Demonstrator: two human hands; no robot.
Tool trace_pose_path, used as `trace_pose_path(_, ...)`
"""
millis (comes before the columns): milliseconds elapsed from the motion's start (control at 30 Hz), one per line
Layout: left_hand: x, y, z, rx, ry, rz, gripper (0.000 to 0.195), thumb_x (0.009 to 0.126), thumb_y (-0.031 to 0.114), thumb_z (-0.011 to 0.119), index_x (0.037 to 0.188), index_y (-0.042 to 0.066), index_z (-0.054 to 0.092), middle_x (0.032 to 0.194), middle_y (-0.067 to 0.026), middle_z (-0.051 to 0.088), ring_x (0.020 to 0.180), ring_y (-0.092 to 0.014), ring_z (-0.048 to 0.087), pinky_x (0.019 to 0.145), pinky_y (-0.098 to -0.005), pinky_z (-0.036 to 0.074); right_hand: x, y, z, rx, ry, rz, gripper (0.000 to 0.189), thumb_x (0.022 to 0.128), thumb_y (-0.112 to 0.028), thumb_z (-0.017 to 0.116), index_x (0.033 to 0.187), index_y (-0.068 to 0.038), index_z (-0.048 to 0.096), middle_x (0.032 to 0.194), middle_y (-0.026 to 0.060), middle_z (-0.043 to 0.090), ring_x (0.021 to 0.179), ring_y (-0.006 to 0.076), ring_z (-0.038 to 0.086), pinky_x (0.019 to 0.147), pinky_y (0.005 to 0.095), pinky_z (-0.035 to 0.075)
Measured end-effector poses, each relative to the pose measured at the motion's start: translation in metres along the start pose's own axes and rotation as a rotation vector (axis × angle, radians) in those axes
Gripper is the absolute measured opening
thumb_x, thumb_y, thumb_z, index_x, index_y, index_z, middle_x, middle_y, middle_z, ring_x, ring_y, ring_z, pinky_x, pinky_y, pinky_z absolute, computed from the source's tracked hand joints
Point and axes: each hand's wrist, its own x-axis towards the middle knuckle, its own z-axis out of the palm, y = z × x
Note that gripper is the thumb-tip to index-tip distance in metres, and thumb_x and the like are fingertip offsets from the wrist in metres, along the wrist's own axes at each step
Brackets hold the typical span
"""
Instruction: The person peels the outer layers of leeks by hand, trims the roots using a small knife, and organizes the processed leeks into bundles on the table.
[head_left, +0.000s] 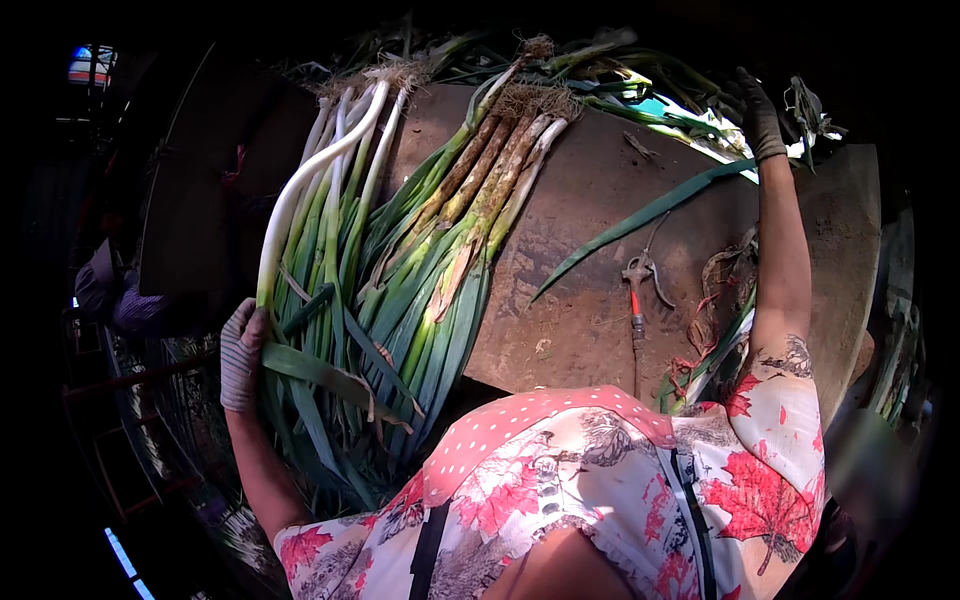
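My left hand (241, 356), in a striped knit glove, grips a thick leek-like stalk (289, 195) at its green part. The stalk's white shank curves up over a bundle of similar stalks (337, 187), roots at the far end. Beside them lies a second bundle with soil-browned, partly yellowed shanks (480, 165). My right hand (760, 120), also gloved, is stretched to the far right over discarded leaves (690, 124). Its fingers are in shadow, so whether they hold anything is unclear. A long green leaf (645, 214) runs from near that wrist across the table.
An air blow gun (636, 277) with a red section lies on the brown tabletop (570, 330), its hose running towards me. Dried leaves and red twine (701, 322) are by my right arm. A person in a hat (127, 296) is at the far left. More stalks (892, 360) stand at right.
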Motion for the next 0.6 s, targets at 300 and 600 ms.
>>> trace_pose_path(300, 0.149, 0.03, 0.081, 0.1, 0.01, 0.423, 0.028, 0.092, 0.024, 0.067, 0.11, 0.003, 0.07, 0.087, -0.0054, 0.071, 0.077, -0.012, 0.062, 0.073, -0.0278, 0.05, -0.289, 0.172, 0.065, -0.975, -0.051, -0.411, 0.07, 0.082, -0.03, 0.073, 0.143, -0.006, 0.048, 0.141, 0.0205, 0.048, 0.129, 0.0376, 0.048, 0.108, 0.0442, 0.039)
trace_pose_path(600, 0.276, -0.015, 0.297, 0.696, 0.005, 0.415, 0.043, 0.088, 0.037, 0.066, 0.112, 0.002, 0.065, 0.109, -0.0212, 0.069, 0.105, -0.038, 0.064, 0.093, -0.044, 0.049, -0.39, 0.199, 0.04, -1.489, -0.069, -0.113, 0.098, 0.072, -0.038, 0.079, 0.151, -0.006, 0.032, 0.152, 0.0198, 0.035, 0.143, 0.0353, 0.03, 0.116, 0.0501, 0.024)
